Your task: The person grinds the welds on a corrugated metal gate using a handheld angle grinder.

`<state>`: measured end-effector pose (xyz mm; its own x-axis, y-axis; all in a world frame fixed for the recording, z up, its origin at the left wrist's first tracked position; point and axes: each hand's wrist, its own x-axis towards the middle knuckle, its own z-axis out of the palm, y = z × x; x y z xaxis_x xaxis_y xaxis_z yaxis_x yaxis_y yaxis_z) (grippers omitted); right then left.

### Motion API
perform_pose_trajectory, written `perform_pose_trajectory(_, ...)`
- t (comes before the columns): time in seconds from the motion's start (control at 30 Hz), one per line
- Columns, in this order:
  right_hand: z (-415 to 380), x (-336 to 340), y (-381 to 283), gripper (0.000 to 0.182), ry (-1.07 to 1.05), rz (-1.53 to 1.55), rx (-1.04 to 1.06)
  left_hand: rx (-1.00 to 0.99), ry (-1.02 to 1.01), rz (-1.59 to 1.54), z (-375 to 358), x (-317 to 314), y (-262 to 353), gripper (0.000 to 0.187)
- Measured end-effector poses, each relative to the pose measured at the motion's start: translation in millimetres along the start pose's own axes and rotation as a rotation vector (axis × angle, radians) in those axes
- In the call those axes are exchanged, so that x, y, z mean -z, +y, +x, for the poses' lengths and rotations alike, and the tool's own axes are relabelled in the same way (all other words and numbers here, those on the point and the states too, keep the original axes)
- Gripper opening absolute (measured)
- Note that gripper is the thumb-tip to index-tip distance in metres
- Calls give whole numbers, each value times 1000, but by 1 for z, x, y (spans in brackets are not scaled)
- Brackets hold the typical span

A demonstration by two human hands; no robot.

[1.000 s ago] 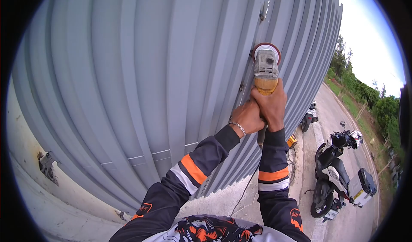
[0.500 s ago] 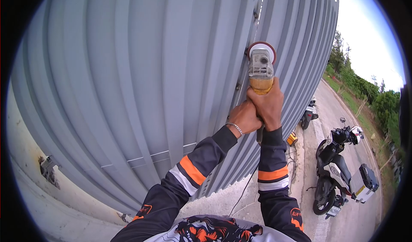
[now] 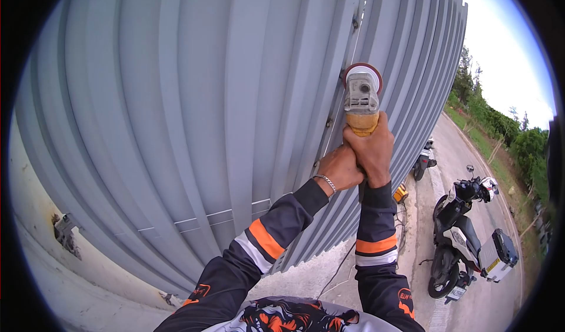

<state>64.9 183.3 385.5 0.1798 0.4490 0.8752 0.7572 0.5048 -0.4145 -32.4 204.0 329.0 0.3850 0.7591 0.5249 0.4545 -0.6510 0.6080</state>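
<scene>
An angle grinder (image 3: 361,99) with a grey metal head and yellow body is held upright against the corrugated metal sheet wall (image 3: 200,96). Its red-rimmed disc (image 3: 378,76) lies at a seam between two sheets, beside a dark bolt. My right hand (image 3: 374,150) wraps round the yellow body just below the head. Lower and to the left, my left hand (image 3: 340,169), with a chain bracelet at the wrist, is closed against my right hand round the tool's lower part. The grip under my fingers is mostly hidden.
Several bolts, one a dark bolt (image 3: 329,122), run down the seam. A cable (image 3: 338,268) trails to the ground below. Near the wall foot stands a yellow tool (image 3: 400,193). A motorcycle (image 3: 456,246) with a rear box is parked on the right, and another motorcycle (image 3: 423,160) stands farther off.
In view, the grinder and both hands sit slightly lower and to the right. The wall has shifted a little too. My grip on the tool is the same.
</scene>
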Motion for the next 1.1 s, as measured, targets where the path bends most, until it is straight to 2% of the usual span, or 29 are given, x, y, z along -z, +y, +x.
perform_pose_trajectory(0.17,0,-2,-5,50,-13,60,-9,21,3,-17,-3,4,1,47)
perform_pose_trajectory(0.27,0,0,-5,50,-18,63,5,-13,72,-43,-7,5,7,36)
perform_pose_trajectory(0.37,0,1,-5,50,-35,9,-24,29,21,-37,-6,2,6,43)
perform_pose_trajectory(0.47,0,2,-7,49,-36,23,-14,37,-17,-29,-5,4,5,42)
perform_pose_trajectory(0.57,-1,4,-9,49,-48,-22,-10,15,90,-57,-10,3,9,39)
perform_pose_trajectory(0.77,0,2,-8,50,-31,-4,-12,11,1,-25,-9,13,10,38)
perform_pose_trajectory(0.87,1,3,-13,51,-28,-17,-12,2,52,-42,-8,12,9,39)
perform_pose_trajectory(1.1,6,5,-14,52,-44,-6,-10,13,23,-13,-3,10,9,41)
